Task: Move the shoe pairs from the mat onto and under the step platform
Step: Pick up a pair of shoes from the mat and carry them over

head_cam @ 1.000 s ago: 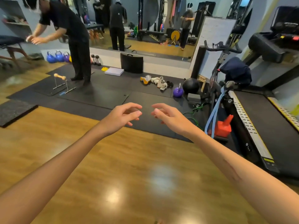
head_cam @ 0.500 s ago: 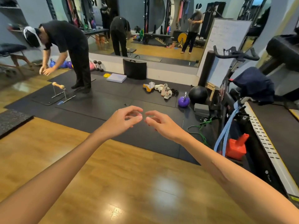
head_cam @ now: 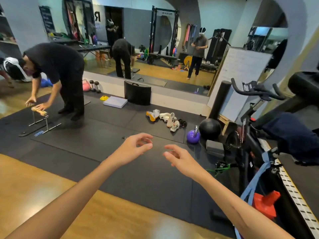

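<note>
A black mat (head_cam: 107,152) covers most of the floor ahead, with wooden floor (head_cam: 34,195) nearer and to the left. A wide mirror (head_cam: 164,49) runs along the far wall. On the right stands an exercise bike (head_cam: 255,128), with a white board (head_cam: 241,75) leaning behind it. At the far left a person in black (head_cam: 60,69) bends over low push-up bars (head_cam: 41,119) that stand on the mat. Against the base of the far wall sits a dark curved block (head_cam: 137,93), and just left of it a flat pale platform (head_cam: 115,102) lies on the mat. A black ball (head_cam: 209,129) rests near the bike, with a purple kettlebell (head_cam: 193,136) just beside it on its left.

The shoe pairs (head_cam: 165,118) lie in a loose cluster on the far part of the mat, right of the platform and left of the ball; several are white, one has a yellow sole.

Both bare arms reach forward over the mat. The left hand (head_cam: 133,149) and right hand (head_cam: 179,158) hang near each other without touching, fingers loosely curled and holding nothing, well short of the shoes.
</note>
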The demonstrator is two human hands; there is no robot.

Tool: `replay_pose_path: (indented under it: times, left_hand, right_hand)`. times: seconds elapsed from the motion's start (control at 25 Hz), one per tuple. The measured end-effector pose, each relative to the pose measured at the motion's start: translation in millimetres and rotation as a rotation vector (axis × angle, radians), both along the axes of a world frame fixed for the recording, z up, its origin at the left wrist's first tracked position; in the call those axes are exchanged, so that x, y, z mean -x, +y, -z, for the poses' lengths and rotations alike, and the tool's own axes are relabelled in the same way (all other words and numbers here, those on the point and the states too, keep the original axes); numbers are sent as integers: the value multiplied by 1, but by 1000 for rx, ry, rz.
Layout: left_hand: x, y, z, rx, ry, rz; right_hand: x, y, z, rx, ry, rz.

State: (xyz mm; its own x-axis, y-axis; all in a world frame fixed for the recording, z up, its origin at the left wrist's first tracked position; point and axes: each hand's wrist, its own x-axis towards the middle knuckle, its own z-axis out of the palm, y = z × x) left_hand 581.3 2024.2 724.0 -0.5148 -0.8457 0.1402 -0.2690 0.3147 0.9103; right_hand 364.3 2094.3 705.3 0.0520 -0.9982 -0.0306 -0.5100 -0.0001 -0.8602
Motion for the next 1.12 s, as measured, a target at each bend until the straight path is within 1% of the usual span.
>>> replay_pose_path:
  times: [0.08, 0.2, 0.32, 0.44, 0.56, 0.64, 0.72, 0.84, 1.0, 1.12]
  left_hand:
    - [20, -68, 0, -27, 11, 17]
    - [56, -139, 14, -64, -6, 66]
    - [103, -213, 42, -84, -93, 134]
    - [160, -302, 61, -64, -165, 160]
    - [208, -386, 64, -62, -209, 100]
    - [241, -444, 58, -43, -245, 86]
    - [261, -496, 56, -62, -239, 39]
    - [278, -570, 62, -72, -265, 16]
    - [297, -692, 90, -109, -299, 13]
    - [321, -792, 111, -145, -327, 66]
  right_hand:
    - [20, -57, 2, -9, -25, 31]
    - [52, -121, 17, -20, -33, 83]
    - [100, -195, 47, -63, -39, 97]
    - [165, -280, 74, -79, -66, 126]
    - [219, -359, 86, -114, -92, 147]
    - [251, -421, 84, -128, -55, 102]
    - [278, -489, 78, -143, -50, 76]
    - [301, -582, 77, -145, -20, 36]
    - [316, -692, 112, -199, 17, 28]
    - [318, -773, 126, -249, 55, 73]
